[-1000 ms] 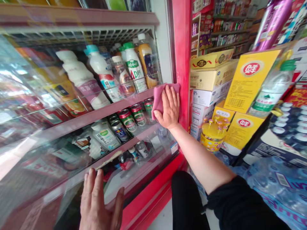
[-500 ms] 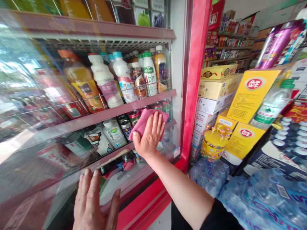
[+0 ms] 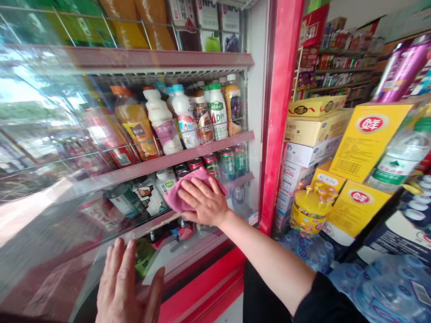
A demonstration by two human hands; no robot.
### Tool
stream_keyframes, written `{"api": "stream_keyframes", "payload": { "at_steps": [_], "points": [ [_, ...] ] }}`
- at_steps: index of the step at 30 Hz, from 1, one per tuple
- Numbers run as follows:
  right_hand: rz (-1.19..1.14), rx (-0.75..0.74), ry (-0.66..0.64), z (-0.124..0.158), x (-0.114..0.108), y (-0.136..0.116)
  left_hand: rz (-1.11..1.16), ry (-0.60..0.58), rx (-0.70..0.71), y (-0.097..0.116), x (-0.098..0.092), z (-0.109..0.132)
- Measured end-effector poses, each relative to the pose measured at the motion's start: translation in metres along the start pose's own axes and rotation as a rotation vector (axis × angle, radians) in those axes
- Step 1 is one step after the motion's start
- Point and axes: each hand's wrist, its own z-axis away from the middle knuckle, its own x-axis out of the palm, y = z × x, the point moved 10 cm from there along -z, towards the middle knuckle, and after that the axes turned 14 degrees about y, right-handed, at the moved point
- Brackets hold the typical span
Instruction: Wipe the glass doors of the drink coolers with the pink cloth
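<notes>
My right hand (image 3: pixel 204 202) presses a pink cloth (image 3: pixel 182 193) flat against the glass door (image 3: pixel 67 188) of a red drinks fridge, in front of the row of cans (image 3: pixel 229 162). Its fingers lie stretched over the cloth and point left. My left hand (image 3: pixel 126 285) rests open on the lower part of the same glass, fingers spread and pointing up. Behind the glass, bottles (image 3: pixel 161 119) of milk drink and juice stand on the upper shelf.
The fridge's red frame (image 3: pixel 281 116) runs upright right of the glass. Stacked cartons (image 3: pixel 314 125) and yellow boxes (image 3: pixel 365 139) stand to the right, with a yellow tub (image 3: pixel 308 208) and shrink-wrapped water packs (image 3: pixel 380 282) on the floor. Store shelves (image 3: pixel 336 58) fill the back.
My right hand has slid the pink cloth down and to the left across the glass, from the door's right edge to the can shelf. The left hand stays flat on the glass.
</notes>
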Motion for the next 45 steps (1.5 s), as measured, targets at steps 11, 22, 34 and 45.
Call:
{"api": "stream_keyframes", "payload": {
  "at_steps": [11,22,34,45],
  "points": [
    [0.318,0.391,0.154,-0.028,-0.031,0.069,-0.018,0.055,-0.077,-0.043,-0.012,0.015],
    [0.285,0.266,0.150,-0.074,0.000,-0.021,0.058,0.135,-0.127,-0.070,-0.022,0.023],
    [0.225,0.141,0.141,-0.108,0.027,-0.109,0.086,0.221,-0.212,-0.100,-0.053,0.039],
    [0.129,0.052,0.116,-0.110,0.055,-0.180,0.050,0.233,-0.305,-0.126,-0.081,0.074]
  ]
}}
